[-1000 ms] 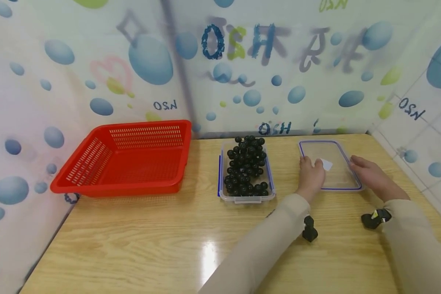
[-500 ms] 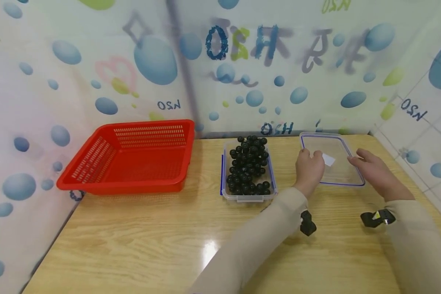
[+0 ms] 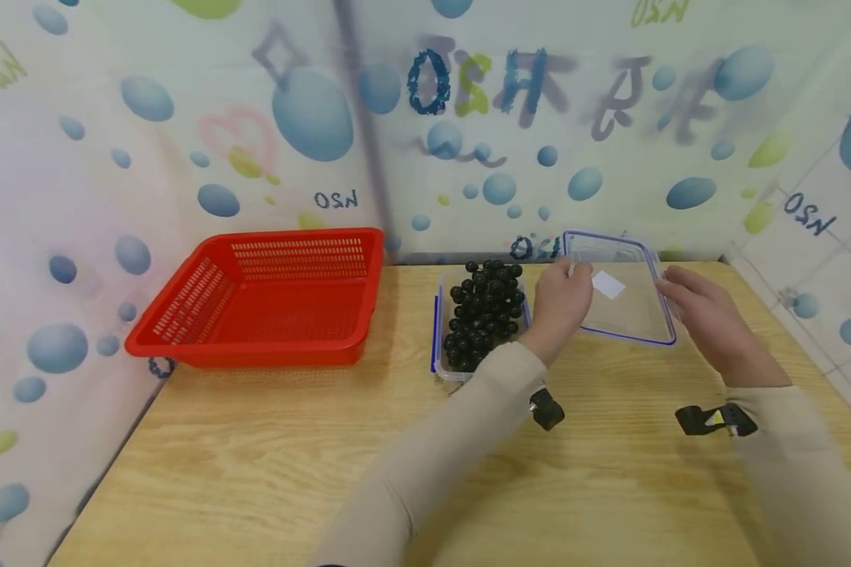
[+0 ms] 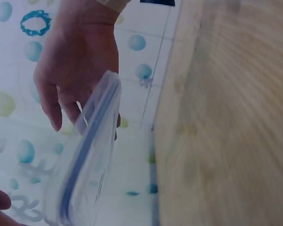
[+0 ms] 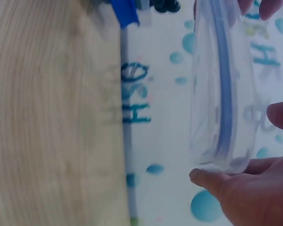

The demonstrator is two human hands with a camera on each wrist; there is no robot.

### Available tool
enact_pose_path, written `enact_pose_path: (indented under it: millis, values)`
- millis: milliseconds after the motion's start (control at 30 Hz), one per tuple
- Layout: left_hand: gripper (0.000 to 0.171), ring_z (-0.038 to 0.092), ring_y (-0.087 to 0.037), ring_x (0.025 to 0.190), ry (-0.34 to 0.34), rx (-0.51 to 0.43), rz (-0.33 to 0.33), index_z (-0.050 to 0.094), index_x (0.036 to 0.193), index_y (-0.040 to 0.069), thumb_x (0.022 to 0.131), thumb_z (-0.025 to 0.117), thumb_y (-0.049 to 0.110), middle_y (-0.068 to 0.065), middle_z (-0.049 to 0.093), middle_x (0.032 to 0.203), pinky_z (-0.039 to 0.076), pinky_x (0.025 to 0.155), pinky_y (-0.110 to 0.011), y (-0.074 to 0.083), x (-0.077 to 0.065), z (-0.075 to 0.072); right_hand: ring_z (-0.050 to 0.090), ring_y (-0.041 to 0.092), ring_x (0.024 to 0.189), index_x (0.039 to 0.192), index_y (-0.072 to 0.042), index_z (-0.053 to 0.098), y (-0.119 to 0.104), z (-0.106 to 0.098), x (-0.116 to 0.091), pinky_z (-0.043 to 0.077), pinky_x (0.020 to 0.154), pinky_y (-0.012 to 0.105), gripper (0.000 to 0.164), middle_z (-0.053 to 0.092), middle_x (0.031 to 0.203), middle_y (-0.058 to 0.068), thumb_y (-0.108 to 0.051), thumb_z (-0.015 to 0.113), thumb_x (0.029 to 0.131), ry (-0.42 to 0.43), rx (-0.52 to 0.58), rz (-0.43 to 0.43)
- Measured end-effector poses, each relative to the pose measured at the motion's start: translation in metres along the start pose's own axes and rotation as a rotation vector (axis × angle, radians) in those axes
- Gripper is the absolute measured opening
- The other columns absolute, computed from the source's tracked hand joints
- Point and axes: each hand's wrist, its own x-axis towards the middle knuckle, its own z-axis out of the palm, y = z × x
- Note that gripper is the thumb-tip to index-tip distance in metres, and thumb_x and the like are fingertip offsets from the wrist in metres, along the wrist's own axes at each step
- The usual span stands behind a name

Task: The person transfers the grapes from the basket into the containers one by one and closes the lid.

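Observation:
A clear plastic lid (image 3: 634, 311) with a blue seal is held between both hands, raised off the table and tilted. My left hand (image 3: 559, 305) pinches its left edge, thumb on top, close to a small white label (image 3: 607, 284). At the opposite edge, my right hand (image 3: 709, 323) holds the lid between thumb and fingers. Seen edge-on in the right wrist view, the lid (image 5: 226, 94) has right-hand fingers at its lower end. Left of the hands, a clear container (image 3: 448, 375) holds black grapes (image 3: 485, 307); the left hand and sleeve hide its right part.
A red plastic basket (image 3: 291, 350) with slotted walls stands on the left of the wooden table (image 3: 255, 465). The patterned wall covering (image 3: 468, 213) rises behind the table's back edge, and a tiled side lies on the right.
The lid has been raised from the table and moved left toward the grape container, both hands moving with it. The view has shifted slightly; container and basket stay in place.

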Motion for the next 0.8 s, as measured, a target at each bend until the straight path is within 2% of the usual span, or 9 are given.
enact_pose_path:
  millis: [67, 133, 167, 200, 267, 333, 367, 467, 800]
  values:
    - [0.034, 0.059, -0.021, 0.071, -0.014, 0.017, 0.038, 0.055, 0.084, 0.0, 0.099, 0.047, 0.029, -0.006, 0.065, 0.101, 0.034, 0.048, -0.026, 0.003, 0.0, -0.017, 0.015, 0.039, 0.143, 0.154, 0.004, 0.008, -0.01, 0.009, 0.0, 0.019, 0.114, 0.03, 0.068, 0.011, 0.157, 0.028, -0.036, 0.036, 0.107, 0.0, 0.007, -0.047]
    - [0.034, 0.065, -0.017, 0.082, -0.038, 0.028, 0.053, 0.066, 0.102, 0.002, 0.1, 0.047, 0.029, -0.007, 0.057, 0.136, 0.031, 0.043, -0.025, 0.005, -0.002, -0.034, 0.022, 0.038, 0.14, 0.155, 0.003, 0.013, -0.021, 0.019, 0.001, 0.025, 0.112, 0.029, 0.065, 0.019, 0.156, 0.028, -0.034, 0.036, 0.107, -0.001, -0.008, -0.081]
    - [0.037, 0.065, -0.015, 0.1, -0.048, 0.029, 0.05, 0.067, 0.115, 0.003, 0.1, 0.047, 0.03, -0.006, 0.046, 0.148, 0.032, 0.043, -0.025, 0.005, -0.004, -0.041, 0.022, 0.037, 0.141, 0.155, 0.003, 0.013, -0.027, 0.025, 0.0, 0.025, 0.112, 0.03, 0.065, 0.019, 0.156, 0.027, -0.033, 0.036, 0.107, -0.001, -0.006, -0.092]
    - [0.042, 0.066, -0.015, 0.098, -0.055, 0.037, 0.044, 0.063, 0.129, 0.004, 0.101, 0.047, 0.031, -0.005, 0.032, 0.156, 0.032, 0.043, -0.025, 0.006, -0.005, -0.048, 0.021, 0.037, 0.142, 0.155, 0.003, 0.012, -0.033, 0.03, 0.0, 0.022, 0.114, 0.034, 0.065, 0.018, 0.156, 0.027, -0.032, 0.037, 0.107, 0.003, 0.0, -0.101]
    - [0.045, 0.065, -0.014, 0.098, -0.072, 0.037, 0.027, 0.057, 0.138, 0.007, 0.101, 0.048, 0.032, 0.0, 0.031, 0.156, 0.038, 0.048, -0.026, 0.006, -0.007, -0.061, 0.019, 0.037, 0.143, 0.155, 0.002, 0.009, -0.044, 0.041, 0.0, 0.019, 0.115, 0.044, 0.066, 0.016, 0.158, 0.025, -0.031, 0.038, 0.106, 0.005, 0.023, -0.101]
    - [0.05, 0.058, -0.01, 0.114, -0.073, 0.045, 0.0, 0.049, 0.145, 0.011, 0.101, 0.05, 0.033, 0.003, 0.032, 0.156, 0.048, 0.07, -0.025, 0.006, -0.008, -0.073, 0.006, 0.039, 0.145, 0.155, 0.002, 0.002, -0.054, 0.051, 0.0, 0.01, 0.114, 0.053, 0.07, 0.005, 0.16, 0.022, -0.031, 0.039, 0.106, 0.0, 0.061, -0.083]
    - [0.05, 0.045, -0.01, 0.131, -0.071, 0.041, -0.009, 0.048, 0.145, 0.011, 0.1, 0.051, 0.033, 0.004, 0.031, 0.156, 0.048, 0.083, -0.026, 0.006, -0.008, -0.078, 0.003, 0.038, 0.145, 0.155, 0.001, -0.001, -0.057, 0.055, 0.0, 0.009, 0.114, 0.054, 0.072, 0.002, 0.161, 0.021, -0.031, 0.04, 0.106, -0.001, 0.07, -0.078]
    - [0.051, 0.029, -0.011, 0.141, -0.068, 0.031, -0.032, 0.047, 0.146, 0.011, 0.1, 0.052, 0.034, 0.004, 0.029, 0.157, 0.033, 0.108, -0.03, 0.003, -0.01, -0.093, 0.003, 0.038, 0.146, 0.156, -0.001, -0.002, -0.066, 0.066, 0.003, 0.011, 0.113, 0.056, 0.073, 0.003, 0.161, 0.022, -0.031, 0.041, 0.105, -0.015, 0.073, -0.087]
    - [0.051, 0.034, -0.019, 0.14, 0.041, -0.01, -0.077, 0.044, 0.146, 0.006, 0.1, 0.052, 0.027, 0.001, 0.038, 0.153, 0.03, 0.111, -0.034, -0.003, -0.015, -0.147, 0.001, 0.027, 0.147, 0.156, -0.002, -0.001, -0.087, 0.11, 0.009, 0.011, 0.115, 0.048, 0.07, 0.001, 0.162, 0.014, -0.025, 0.041, 0.106, -0.114, 0.186, -0.166]
